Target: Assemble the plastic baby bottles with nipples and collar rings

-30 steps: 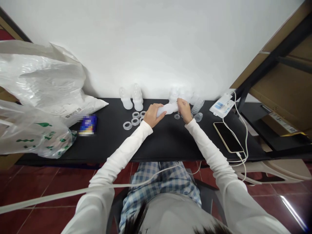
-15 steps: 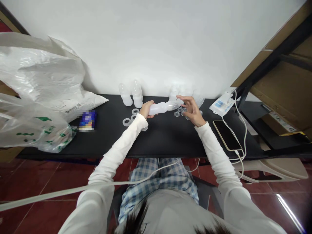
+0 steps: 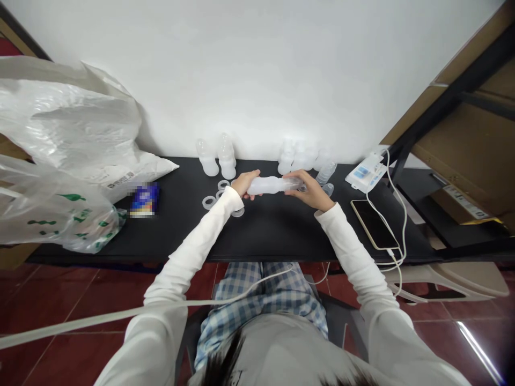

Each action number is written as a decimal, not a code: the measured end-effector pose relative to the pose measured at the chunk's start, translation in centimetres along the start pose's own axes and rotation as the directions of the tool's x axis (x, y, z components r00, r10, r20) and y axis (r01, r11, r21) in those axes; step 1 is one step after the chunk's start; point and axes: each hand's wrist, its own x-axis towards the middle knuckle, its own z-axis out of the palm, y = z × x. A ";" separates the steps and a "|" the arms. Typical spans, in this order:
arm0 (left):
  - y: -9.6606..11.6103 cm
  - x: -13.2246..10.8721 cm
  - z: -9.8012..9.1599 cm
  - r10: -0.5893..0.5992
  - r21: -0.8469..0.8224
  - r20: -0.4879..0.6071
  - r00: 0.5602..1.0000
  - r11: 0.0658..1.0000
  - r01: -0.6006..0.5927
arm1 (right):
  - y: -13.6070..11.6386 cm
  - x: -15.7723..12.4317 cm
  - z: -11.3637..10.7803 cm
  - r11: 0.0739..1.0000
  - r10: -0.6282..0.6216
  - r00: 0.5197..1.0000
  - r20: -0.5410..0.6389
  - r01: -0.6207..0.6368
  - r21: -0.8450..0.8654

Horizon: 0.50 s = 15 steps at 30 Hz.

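Note:
A white plastic bottle [image 3: 267, 185] lies sideways in the air above the black table, its clear cap [image 3: 293, 184] pointing right. My left hand [image 3: 246, 184] is wrapped round the bottle's base end. Around the clear cap close the fingers of my right hand [image 3: 308, 187]. Several ring-shaped parts [image 3: 210, 202] lie on the table near my left wrist, partly covered by it. Behind my right hand stand several white bottles [image 3: 286, 160] and a clear cap [image 3: 326, 172]. Two or more capped bottles [image 3: 227, 158] stand against the wall at the left.
Large white plastic bags [image 3: 68, 118] and a blue packet [image 3: 145, 200] occupy the left of the table [image 3: 273, 236]. To the right lie a phone [image 3: 375, 224] with a white cable [image 3: 403, 209] and a white box [image 3: 366, 171]. A metal rack [image 3: 446, 96] borders the right side.
My right hand has closed from spread fingers onto the clear cap. The bottle has come slightly lower and more level. My left hand keeps its hold on the base.

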 end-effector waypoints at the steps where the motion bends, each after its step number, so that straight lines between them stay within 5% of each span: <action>1: 0.0 0.2 -0.3 -0.091 -0.016 0.038 0.995 0.996 0.092 | 0.2 -0.2 -0.2 0.994 -0.046 0.998 -0.051 0.041 -0.098; 3: 0.0 0.5 -0.7 -0.235 -0.054 0.075 0.969 0.970 0.239 | 0.7 -0.7 -0.7 0.966 -0.096 0.981 -0.168 0.052 -0.253; 6: -0.2 0.7 -1.1 -0.263 -0.178 0.043 0.964 0.947 0.266 | 1.4 -1.2 -1.3 0.950 -0.104 0.929 -0.354 -0.013 -0.313; 11: -0.9 1.3 -0.1 -0.092 -0.354 0.063 0.994 0.929 0.109 | 1.9 -1.5 -1.1 0.978 0.001 0.857 -0.515 -0.108 -0.178; 15: -1.4 3.7 1.6 0.022 -0.349 -0.128 0.992 0.935 -0.066 | 2.6 -1.6 -0.2 0.983 0.126 0.791 -0.599 -0.182 -0.033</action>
